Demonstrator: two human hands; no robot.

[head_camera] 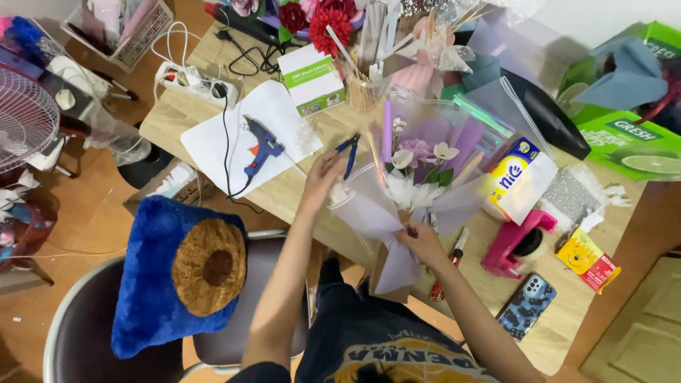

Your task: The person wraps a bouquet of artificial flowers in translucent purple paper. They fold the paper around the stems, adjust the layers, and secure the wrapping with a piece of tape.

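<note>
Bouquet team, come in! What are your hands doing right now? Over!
Left hand on the lilac wrapping paper's upper edge. Right hand pinching the bouquet at its gathered base. Blue pliers lie beside the left fingers; glue gun sits apart.

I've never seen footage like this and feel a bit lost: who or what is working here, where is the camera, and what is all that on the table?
No machine here: a person works with two bare hands, and the single camera sits on their head, looking down, so the arms reach in from the bottom of the picture. The left hand and the right hand both grip the pale lilac wrapping paper of a flower bouquet lying on the wooden table. Around it lie a blue glue gun on a white sheet, blue-handled pliers, a pink tape dispenser, a phone in a patterned case and a white power strip. A blue cushion rests on a chair to the left.
</note>
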